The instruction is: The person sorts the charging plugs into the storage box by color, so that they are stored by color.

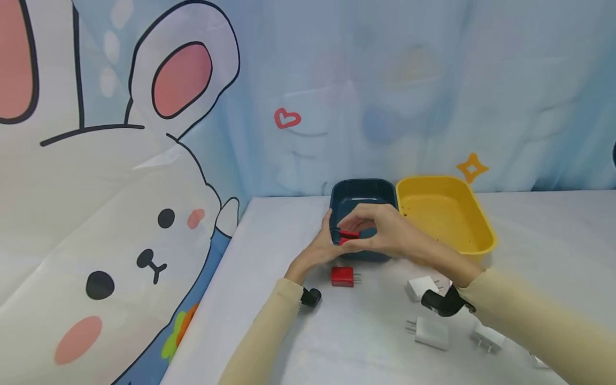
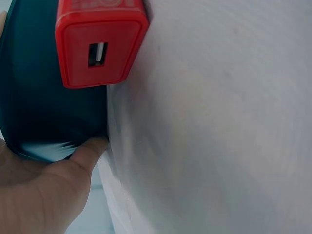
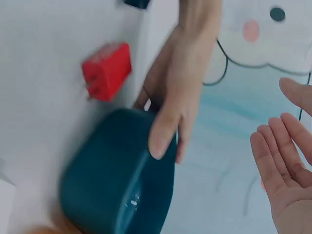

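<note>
Teal tray (image 1: 363, 188), head view: sitting at centre frame, its left side being gripped by the left hand (image 1: 320, 247). Right hand (image 1: 392, 230) is arching over the tray, thumb and fingers parted in a C shape. Two red pieces (image 1: 349, 234) are showing through that gap, against the tray; whether the fingers are touching them, cannot tell. Red charger (image 1: 342, 276) is lying on the white cloth (image 1: 366, 342), just below the tray in the frame, long axis running left to right, prongs pointing right. Yellow tray (image 1: 443, 208) is standing just right of the teal one. Lower right: white chargers (image 1: 431, 333) are lying scattered, one pointing its prongs left. Cartoon rabbit (image 1: 120, 214) is filling the left of the frame.

Left wrist view: red charger is occupying the upper left, turning its end face and USB port (image 2: 98, 54) toward the camera; long axis is running back from that face toward the top edge. Pale print (image 2: 100, 4) is showing on its upper side, cut by the frame, unreadable. Left hand's thumb is pressing the tray at lower left.

Right wrist view: red charger is lying upper left, blurred, prongs pointing lower left. Left hand, upper centre, is pinching the tray's rim. Right hand, far right, is holding its fingers extended, thumb apart.
</note>
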Tool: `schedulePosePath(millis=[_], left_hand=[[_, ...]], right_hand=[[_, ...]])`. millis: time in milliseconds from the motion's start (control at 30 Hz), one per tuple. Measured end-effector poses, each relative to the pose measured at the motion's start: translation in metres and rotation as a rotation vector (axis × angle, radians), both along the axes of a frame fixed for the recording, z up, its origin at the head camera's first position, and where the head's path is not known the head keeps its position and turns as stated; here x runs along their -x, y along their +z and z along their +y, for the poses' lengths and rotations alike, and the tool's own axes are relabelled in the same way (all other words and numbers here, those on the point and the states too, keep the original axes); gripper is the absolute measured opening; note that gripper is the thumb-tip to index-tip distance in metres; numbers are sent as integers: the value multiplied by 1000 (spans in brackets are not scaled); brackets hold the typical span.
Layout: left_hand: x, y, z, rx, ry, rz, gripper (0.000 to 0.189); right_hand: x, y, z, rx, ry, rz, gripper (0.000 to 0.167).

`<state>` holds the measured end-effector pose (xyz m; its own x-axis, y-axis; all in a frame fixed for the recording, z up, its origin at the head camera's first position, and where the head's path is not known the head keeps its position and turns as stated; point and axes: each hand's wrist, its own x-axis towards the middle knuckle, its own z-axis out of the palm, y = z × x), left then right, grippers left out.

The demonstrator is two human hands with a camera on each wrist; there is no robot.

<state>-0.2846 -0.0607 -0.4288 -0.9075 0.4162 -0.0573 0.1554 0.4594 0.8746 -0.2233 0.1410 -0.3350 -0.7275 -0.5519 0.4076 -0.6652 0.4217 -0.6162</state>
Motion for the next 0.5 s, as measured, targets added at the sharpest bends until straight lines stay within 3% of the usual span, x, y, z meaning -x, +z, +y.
schedulePosePath(millis=[200,500], left_hand=[[-1,1,1,43,16,0,112],[-1,0,3,65,34,8,111]], right_hand=[[-14,-27,-1,-22,46,-12,28],[-15,-62,-9,-133,66,-77,30]])
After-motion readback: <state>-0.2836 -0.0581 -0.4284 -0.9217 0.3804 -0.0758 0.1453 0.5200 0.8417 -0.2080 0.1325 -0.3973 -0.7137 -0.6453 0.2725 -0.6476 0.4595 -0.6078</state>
